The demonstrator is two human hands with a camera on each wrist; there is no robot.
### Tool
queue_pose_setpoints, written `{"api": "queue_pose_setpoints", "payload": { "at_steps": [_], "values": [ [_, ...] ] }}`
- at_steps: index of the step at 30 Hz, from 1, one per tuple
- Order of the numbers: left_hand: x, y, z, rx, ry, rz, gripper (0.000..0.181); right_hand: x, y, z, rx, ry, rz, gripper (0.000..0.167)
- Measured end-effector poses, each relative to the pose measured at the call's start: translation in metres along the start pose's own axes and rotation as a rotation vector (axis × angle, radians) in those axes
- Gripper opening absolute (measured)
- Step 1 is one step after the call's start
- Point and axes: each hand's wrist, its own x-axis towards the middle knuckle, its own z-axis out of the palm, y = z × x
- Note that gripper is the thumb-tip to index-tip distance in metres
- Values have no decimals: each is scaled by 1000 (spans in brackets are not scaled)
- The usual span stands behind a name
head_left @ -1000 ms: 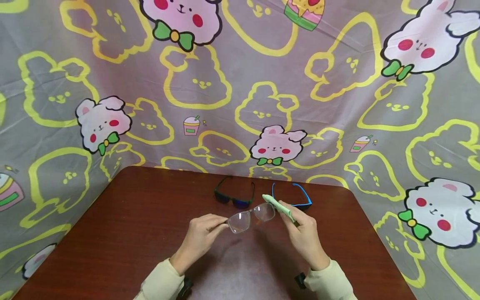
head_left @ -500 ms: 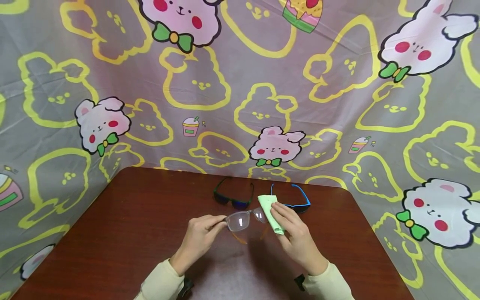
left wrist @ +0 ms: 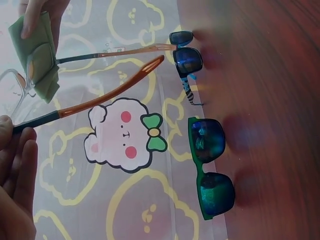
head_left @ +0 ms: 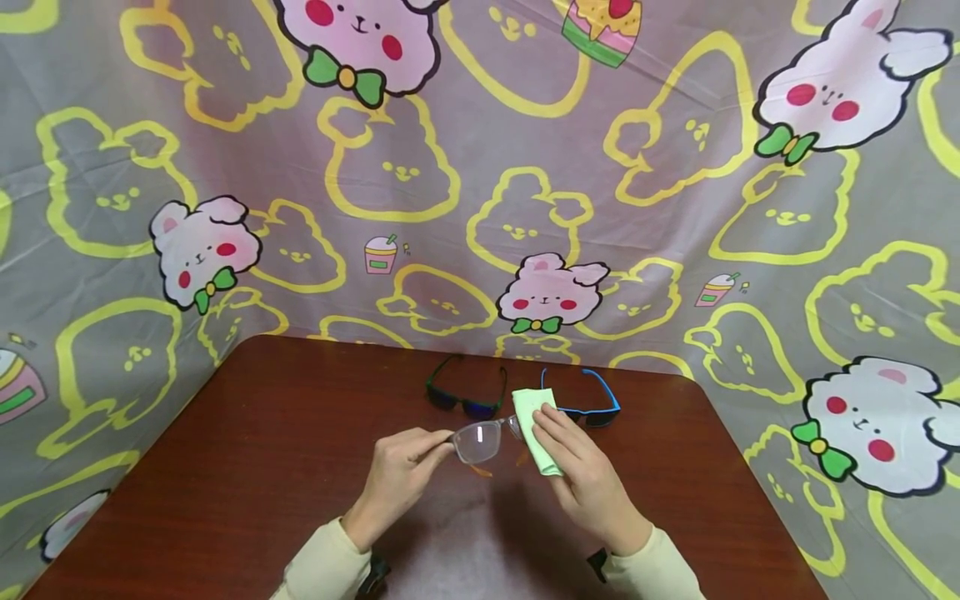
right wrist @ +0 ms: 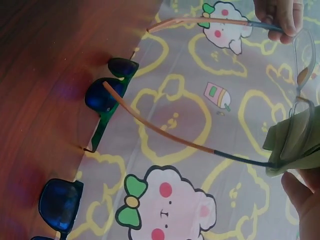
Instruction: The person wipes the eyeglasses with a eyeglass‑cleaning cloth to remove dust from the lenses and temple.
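Clear-lensed eyeglasses (head_left: 477, 442) are held above the table, their orange-tipped temples unfolded and pointing away from me. My left hand (head_left: 401, 471) pinches them at the left hinge, between thumb and fingers. A folded pale green cloth (head_left: 534, 433) is in my right hand (head_left: 596, 479), fingers spread over its upper face. In the head view the cloth covers most of the right lens. Both wrist views show that lens in front of the cloth (left wrist: 37, 52), which lies against its outer face. The right thumb (right wrist: 296, 190) sits near the right hinge.
Green-framed sunglasses (head_left: 463, 406) with dark blue lenses rest unfolded toward the back of the brown table (head_left: 300, 433). To their right are blue-armed sunglasses (head_left: 611, 398), partly behind the cloth. A cartoon-patterned curtain (head_left: 420, 183) surrounds the table's back and sides.
My right hand has turned the cloth from edge-on to broadside and moved it left across the right lens. The left hand keeps its hold, and the eyeglasses have tilted slightly.
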Motion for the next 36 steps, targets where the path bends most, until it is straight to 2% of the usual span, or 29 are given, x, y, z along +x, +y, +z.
{"api": "queue_pose_setpoints", "payload": {
  "at_steps": [4, 9, 15, 22, 27, 32, 36],
  "values": [
    [1, 1, 1, 14, 16, 17, 12, 1, 0, 1, 9, 2, -50, 35],
    [1, 4, 1, 7, 22, 7, 13, 4, 3, 2, -17, 18, -108, 33],
    [1, 3, 0, -23, -1, -12, 18, 5, 6, 2, -71, 11, -125, 32],
    [-1, 3, -3, -43, -14, -21, 18, 3, 13, -7, -74, 32, -44, 35],
    [0, 4, -3, -61, 12, -12, 16, -1, 14, -11, -59, 31, -26, 35],
    [0, 2, -1, -59, 42, -4, 20, -5, 8, -12, 7, 3, 23, 36],
    [1, 4, 0, -56, 74, -9, 23, -6, 6, -9, 50, -9, 16, 36]
  ]
}}
